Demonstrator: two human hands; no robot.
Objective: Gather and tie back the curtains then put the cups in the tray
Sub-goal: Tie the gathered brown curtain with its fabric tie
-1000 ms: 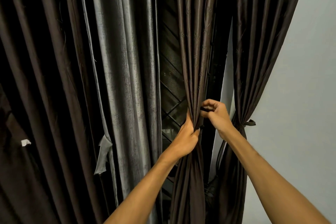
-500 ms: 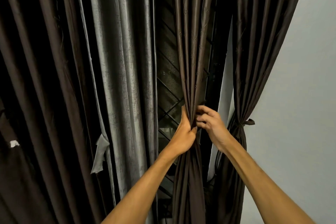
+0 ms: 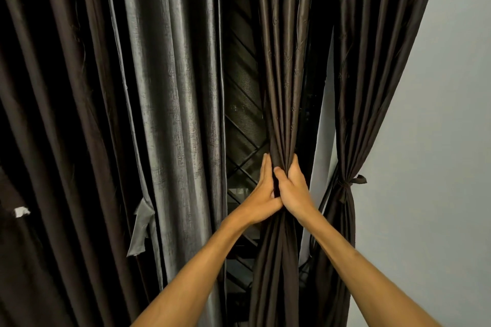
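Head view. Two bare forearms rise from the lower edge and meet at the middle curtain [image 3: 282,93], a dark brown panel hanging just right of centre. Both hands clasp it at one level, so that its folds narrow into a tight bundle there and widen again below.

The left hand [image 3: 259,195] grips the bundle from the left, its fingers [image 3: 264,167] pressed together and lying upward along the fabric's edge. The right hand [image 3: 295,188] grips from the right and touches the left hand. Its thumb [image 3: 277,170] crosses the front of the folds, and the other fingers curl round the far side, where their tips are hidden.

To the right, beside the pale wall [image 3: 438,167], hangs a tied curtain [image 3: 372,61] cinched by a knotted tie-back [image 3: 348,184]. To the left hangs a grey curtain [image 3: 172,87] with a loose strip [image 3: 140,225] dangling at its edge. A window grille [image 3: 241,114] shows between the grey and middle curtains.
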